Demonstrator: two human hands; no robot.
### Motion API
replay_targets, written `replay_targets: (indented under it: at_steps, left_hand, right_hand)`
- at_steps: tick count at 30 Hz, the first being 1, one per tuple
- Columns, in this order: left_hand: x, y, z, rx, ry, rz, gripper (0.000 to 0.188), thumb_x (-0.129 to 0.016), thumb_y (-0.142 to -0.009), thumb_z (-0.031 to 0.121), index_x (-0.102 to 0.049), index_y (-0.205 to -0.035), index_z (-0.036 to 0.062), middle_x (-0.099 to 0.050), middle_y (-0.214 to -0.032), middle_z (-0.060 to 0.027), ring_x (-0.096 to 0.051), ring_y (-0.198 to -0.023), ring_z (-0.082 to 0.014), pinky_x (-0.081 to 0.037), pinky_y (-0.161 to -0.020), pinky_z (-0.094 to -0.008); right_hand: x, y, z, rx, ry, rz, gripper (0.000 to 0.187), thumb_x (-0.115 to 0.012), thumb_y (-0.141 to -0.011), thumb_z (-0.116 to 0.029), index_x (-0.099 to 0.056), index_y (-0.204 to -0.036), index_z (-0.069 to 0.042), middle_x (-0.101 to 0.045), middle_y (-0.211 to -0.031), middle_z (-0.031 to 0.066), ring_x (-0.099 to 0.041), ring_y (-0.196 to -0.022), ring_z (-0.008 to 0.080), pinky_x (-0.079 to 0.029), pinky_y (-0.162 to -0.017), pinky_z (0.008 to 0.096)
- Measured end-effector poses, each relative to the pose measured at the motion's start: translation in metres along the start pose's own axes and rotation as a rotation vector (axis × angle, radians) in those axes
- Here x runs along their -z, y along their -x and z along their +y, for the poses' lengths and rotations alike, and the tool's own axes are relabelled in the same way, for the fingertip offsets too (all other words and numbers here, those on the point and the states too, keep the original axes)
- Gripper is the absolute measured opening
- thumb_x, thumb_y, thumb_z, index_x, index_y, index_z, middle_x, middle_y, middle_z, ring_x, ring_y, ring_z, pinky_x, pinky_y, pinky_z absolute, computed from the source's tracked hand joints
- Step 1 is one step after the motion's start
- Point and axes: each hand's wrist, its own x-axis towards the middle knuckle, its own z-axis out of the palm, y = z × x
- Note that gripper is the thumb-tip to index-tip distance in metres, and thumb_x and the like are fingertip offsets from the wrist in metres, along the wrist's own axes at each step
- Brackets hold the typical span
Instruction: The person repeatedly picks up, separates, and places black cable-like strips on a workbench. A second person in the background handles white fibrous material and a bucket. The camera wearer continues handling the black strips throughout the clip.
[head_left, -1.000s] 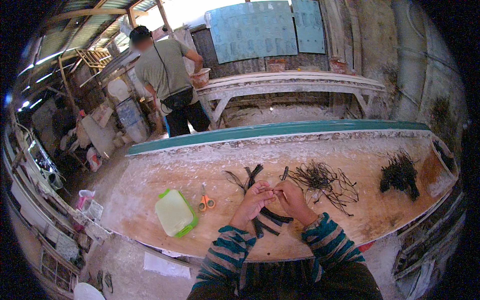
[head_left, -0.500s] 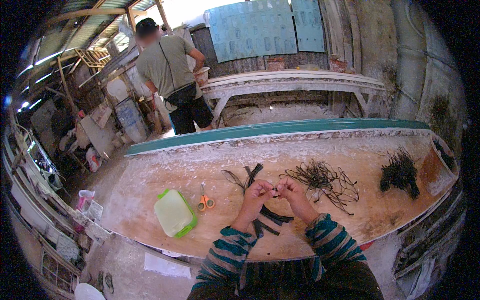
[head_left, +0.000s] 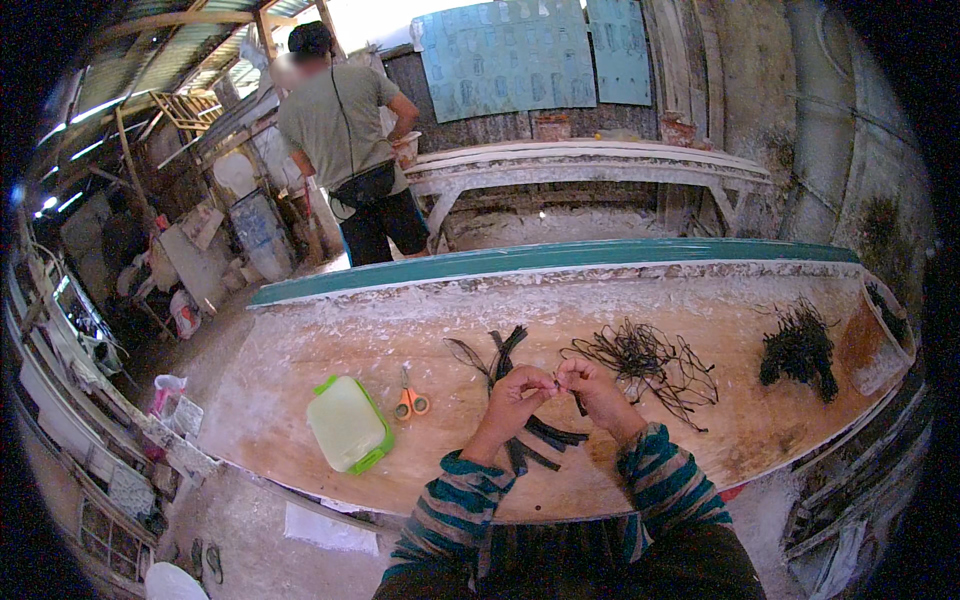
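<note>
My left hand (head_left: 515, 400) and my right hand (head_left: 600, 398) meet fingertip to fingertip above the table, both closed in a pinch. Between them is a small black piece; a dark end of it shows below the right fingers, too small to identify. Beneath and beside my left hand lie flat black strips (head_left: 553, 434), some crossing each other and partly hidden by the hand. Just beyond my right hand spreads a loose tangle of thin black cords (head_left: 650, 362). Orange-handled scissors (head_left: 411, 402) rest left of my left hand, blades pointing away.
A green-rimmed plastic box with a pale lid (head_left: 350, 424) sits left on the wooden table (head_left: 270, 400). A black cord bundle (head_left: 798, 352) lies at the right. A green board (head_left: 560, 256) edges the far side. Beyond it, a person (head_left: 345, 130) stands turned away beside a whitish bench (head_left: 590, 160).
My hands stay pinched together, with fingers slightly shifted; a dark end now shows below the right fingers. The person in the background has turned and moved slightly.
</note>
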Motion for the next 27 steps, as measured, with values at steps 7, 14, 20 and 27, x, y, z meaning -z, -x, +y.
replay_targets:
  at_steps: [7,14,20,27]
  left_hand:
    - [-0.003,-0.002,-0.007,0.067,0.036,0.075,0.015,-0.059,-0.078,-0.002,-0.054,-0.091,0.0033,-0.055,-0.085,-0.0014,-0.055,-0.083,-0.0103,-0.046,-0.075,-0.0240]
    - [0.002,-0.004,-0.015,0.002,0.131,0.127,0.022,-0.060,-0.078,-0.003,-0.052,-0.097,0.0042,-0.055,-0.086,-0.0009,-0.053,-0.080,-0.0088,-0.045,-0.071,-0.0210]
    - [-0.002,-0.003,-0.011,-0.022,-0.190,0.117,0.024,-0.060,-0.077,-0.003,-0.056,-0.099,0.0045,-0.055,-0.086,-0.0036,-0.056,-0.081,-0.0110,-0.048,-0.068,-0.0233]
    - [-0.004,-0.002,-0.002,-0.175,-0.392,0.094,0.022,-0.057,-0.076,-0.005,-0.057,-0.096,0.0037,-0.057,-0.086,-0.0075,-0.058,-0.080,-0.0137,-0.051,-0.067,-0.0256]
  right_hand:
    - [-0.003,0.003,0.005,0.213,0.411,0.137,0.012,-0.059,-0.082,-0.014,-0.060,-0.083,-0.002,-0.059,-0.078,0.0022,-0.053,-0.076,0.0092,-0.042,-0.070,0.0246]
    - [-0.012,0.008,-0.012,0.369,0.692,0.109,0.014,-0.061,-0.081,-0.015,-0.063,-0.083,-0.002,-0.061,-0.078,0.0057,-0.056,-0.076,0.0145,-0.042,-0.071,0.0274]
    - [0.000,0.001,0.004,0.350,0.737,0.125,0.013,-0.060,-0.080,-0.016,-0.063,-0.082,-0.004,-0.061,-0.077,0.0074,-0.058,-0.075,0.0192,-0.045,-0.065,0.0317]
    - [-0.010,0.003,-0.005,0.586,1.111,0.100,0.008,-0.057,-0.075,-0.011,-0.059,-0.077,-0.004,-0.058,-0.071,0.0121,-0.056,-0.070,0.0312,-0.043,-0.062,0.0402]
